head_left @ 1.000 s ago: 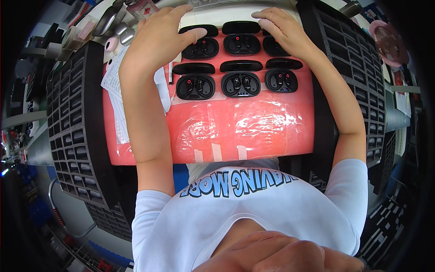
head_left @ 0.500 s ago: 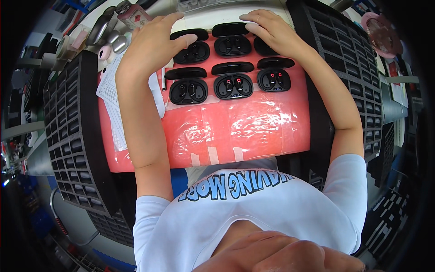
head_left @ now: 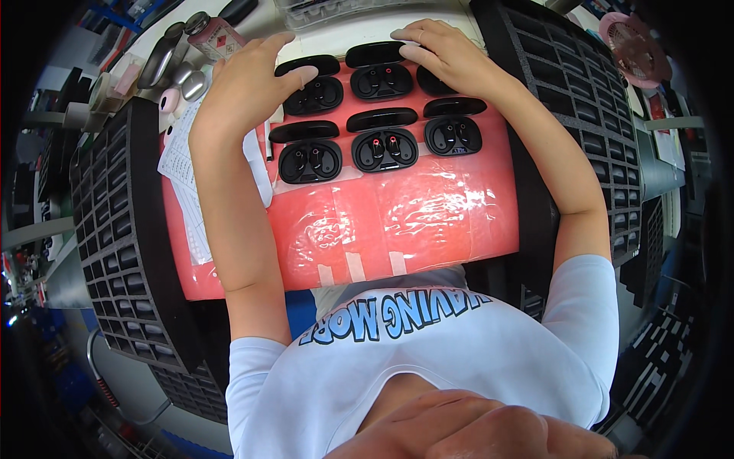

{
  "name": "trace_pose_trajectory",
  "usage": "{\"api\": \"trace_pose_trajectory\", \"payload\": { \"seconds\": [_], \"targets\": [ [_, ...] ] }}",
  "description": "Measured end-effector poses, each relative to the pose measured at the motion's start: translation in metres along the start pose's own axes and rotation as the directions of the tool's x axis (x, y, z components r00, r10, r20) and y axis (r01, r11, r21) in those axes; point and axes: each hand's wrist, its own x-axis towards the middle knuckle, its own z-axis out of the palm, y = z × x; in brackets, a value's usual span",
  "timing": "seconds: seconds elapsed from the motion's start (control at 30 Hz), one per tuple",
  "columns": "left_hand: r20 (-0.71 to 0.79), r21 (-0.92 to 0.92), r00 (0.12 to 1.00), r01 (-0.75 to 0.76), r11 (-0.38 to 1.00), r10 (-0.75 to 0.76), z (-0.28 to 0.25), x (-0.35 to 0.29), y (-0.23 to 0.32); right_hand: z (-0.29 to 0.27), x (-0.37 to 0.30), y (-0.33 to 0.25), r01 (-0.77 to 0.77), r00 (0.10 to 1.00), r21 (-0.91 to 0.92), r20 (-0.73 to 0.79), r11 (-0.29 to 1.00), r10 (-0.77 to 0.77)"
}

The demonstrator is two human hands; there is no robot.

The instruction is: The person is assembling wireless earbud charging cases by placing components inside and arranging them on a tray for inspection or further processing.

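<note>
Flanking the centre of the frame, two black foam trays of empty slots stand out as the largest things: one tray [head_left: 115,252] runs down the left side, the other tray [head_left: 589,115] down the right. Between them lies a red mat [head_left: 397,222] under glossy clear film, spread over the desk [head_left: 336,34], whose pale top shows at the upper edge.

On the upper half of the mat sit six black earbud cases in two rows of three, all with lids open. The lower row holds a left case [head_left: 310,153], a middle case [head_left: 384,141] and a right case [head_left: 453,128]; black earbuds sit in each, those in the middle case showing small red lights. In the upper row, the upper middle case [head_left: 380,73] likewise has earbuds inside.

The left hand [head_left: 245,88], in the upper left of the frame, lies flat with fingers spread and released, its thumb resting on the upper left case [head_left: 315,90]. The right hand [head_left: 443,53], at upper centre, lies loosely curved over the upper right case [head_left: 432,80], mostly hiding it; whether it grips that case I cannot tell.

A printed paper sheet [head_left: 183,183] lies under the left forearm, and small metal tools [head_left: 164,65] sit at the upper left.
</note>
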Motion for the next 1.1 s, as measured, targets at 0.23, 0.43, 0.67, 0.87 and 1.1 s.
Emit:
{"api": "trace_pose_trajectory", "payload": {
  "seconds": [0.23, 0.43, 0.67, 0.87, 1.1],
  "targets": [
    [-0.005, 0.003, 1.0, 0.02, 1.0, -0.02, -0.0004, -0.0012, 0.0014, 0.0001, 0.0, -0.0002, -0.008, 1.0, 0.012, 0.009, 1.0, 0.008],
    [0.023, -0.009, 0.999, 0.045, 0.999, -0.045, -0.0021, -0.0001, 0.0014, 0.0006, 0.0001, 0.0007, -0.01, 1.0, 0.005, 0.014, 1.0, 0.01],
    [0.046, -0.016, 0.995, 0.089, 0.996, -0.088, -0.0028, -0.0017, 0.0046, 0.0004, 0.0001, -0.001, -0.02, 1.0, 0.02, 0.018, 1.0, 0.019],
    [0.066, -0.011, 0.993, 0.102, 0.995, -0.101, -0.0041, -0.0011, 0.0058, 0.0009, 0.0008, 0.0005, -0.012, 1.0, 0.031, 0.022, 0.999, 0.012],
    [0.036, 0.04, 0.996, 0.078, 0.996, -0.079, 0.0031, 0.0025, -0.001, 0.0005, -0.0001, -0.0009, -0.016, 1.0, 0.026, 0.007, 1.0, 0.015]
  ]
}}
